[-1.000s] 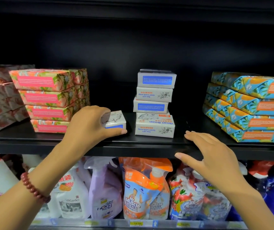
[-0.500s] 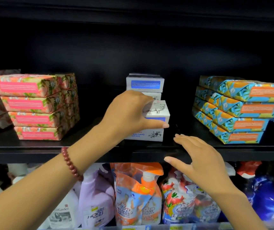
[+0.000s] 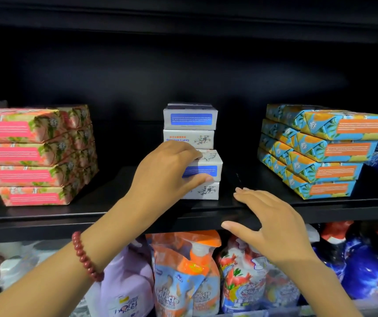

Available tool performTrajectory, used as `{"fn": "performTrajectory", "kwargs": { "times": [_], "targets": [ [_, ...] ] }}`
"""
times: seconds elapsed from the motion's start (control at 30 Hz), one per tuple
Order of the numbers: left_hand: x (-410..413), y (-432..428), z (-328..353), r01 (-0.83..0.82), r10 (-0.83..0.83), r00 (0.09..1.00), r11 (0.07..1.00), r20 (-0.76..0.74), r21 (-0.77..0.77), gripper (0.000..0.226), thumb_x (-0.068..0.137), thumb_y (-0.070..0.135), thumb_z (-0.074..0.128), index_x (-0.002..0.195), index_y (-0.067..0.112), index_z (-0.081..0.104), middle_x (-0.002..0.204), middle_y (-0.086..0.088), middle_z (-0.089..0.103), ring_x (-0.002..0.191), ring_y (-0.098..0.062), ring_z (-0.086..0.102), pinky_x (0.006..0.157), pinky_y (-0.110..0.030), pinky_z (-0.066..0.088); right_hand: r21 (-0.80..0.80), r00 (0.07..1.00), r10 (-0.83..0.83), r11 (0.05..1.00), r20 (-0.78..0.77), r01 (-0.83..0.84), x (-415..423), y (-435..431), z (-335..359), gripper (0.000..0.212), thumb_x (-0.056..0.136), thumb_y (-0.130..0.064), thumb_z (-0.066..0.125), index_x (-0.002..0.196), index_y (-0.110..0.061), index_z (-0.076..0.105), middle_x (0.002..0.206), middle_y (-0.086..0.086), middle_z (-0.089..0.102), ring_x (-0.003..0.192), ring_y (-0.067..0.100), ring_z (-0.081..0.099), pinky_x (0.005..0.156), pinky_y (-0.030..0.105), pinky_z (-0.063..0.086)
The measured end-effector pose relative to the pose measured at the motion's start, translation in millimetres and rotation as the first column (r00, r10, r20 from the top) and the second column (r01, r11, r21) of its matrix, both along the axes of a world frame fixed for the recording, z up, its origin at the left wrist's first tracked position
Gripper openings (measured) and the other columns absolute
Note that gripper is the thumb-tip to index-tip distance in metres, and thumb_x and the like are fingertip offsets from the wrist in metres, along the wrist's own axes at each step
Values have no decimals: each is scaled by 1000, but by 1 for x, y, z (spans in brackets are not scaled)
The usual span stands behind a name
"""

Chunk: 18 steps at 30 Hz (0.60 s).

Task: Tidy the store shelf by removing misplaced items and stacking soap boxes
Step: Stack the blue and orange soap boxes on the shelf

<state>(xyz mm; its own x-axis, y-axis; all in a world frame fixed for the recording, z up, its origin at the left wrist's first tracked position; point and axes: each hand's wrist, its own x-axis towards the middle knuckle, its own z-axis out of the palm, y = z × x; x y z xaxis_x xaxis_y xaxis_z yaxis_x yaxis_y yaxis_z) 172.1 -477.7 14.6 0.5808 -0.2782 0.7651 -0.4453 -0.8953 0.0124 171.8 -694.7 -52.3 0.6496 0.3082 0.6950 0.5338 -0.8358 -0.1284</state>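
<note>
- Soap box [image 3: 204, 167], white with a blue label on its front, is in the middle of the black shelf [image 3: 46, 216], directly on top of another white soap box [image 3: 207, 191] that stands near the shelf's front edge; the two look to be touching, but I cannot tell whether the upper one is fully set down.
- Left hand [image 3: 167, 172] grasps this upper box, with fingers curled over its top and left side and the thumb pressed along its lower front edge.
- A red bead bracelet [image 3: 87, 257] circles the left wrist.
- Right hand [image 3: 272, 221] is released and holds nothing; its fingers are spread and rest flat on the shelf's front lip just right of the white boxes, and the thumb points left below the lip.
- Behind the held box, two more white boxes are stacked: a top box [image 3: 190, 116] with a blue label and a second box [image 3: 189, 138] beneath it.
- A pink-wrapped stack [image 3: 23, 156] stands four high at the left of the shelf.
- A blue-and-orange stack [image 3: 327, 152], also four high, stands at the right, well apart from the white boxes.
- On the lower level are a lilac bottle [image 3: 126, 282], an orange refill pouch [image 3: 183, 271], a pouch with red fruit print [image 3: 247, 277] and dark blue pouches [image 3: 366, 266].
</note>
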Motion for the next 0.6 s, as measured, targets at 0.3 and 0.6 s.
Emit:
{"fn": "performTrajectory", "kwargs": {
  "times": [0.3, 0.6],
  "targets": [
    [-10, -8, 8, 5, -6, 1000, 999, 18, 51, 52, 81, 55, 54, 108, 14, 69, 109, -2, 67, 103, -22, 61, 78, -32, 49, 132, 960, 207, 974, -190, -184, -11, -15, 25, 59, 81, -67, 51, 127, -29, 56, 129, -29, 43, 122, -14, 32, 99, 0, 24],
    [-3, -85, -16, 142, -153, 979, 986, 134, 91, 40, 83, 45, 54, 93, 10, 72, 94, -2, 69, 86, -25, 65, 75, -35, 52, 170, 888, -54, 985, 456, -27, -10, -101, 104, 41, 85, -23, 63, 121, -4, 58, 123, 7, 58, 118, 21, 50, 103, 23, 33]
  ]
}}
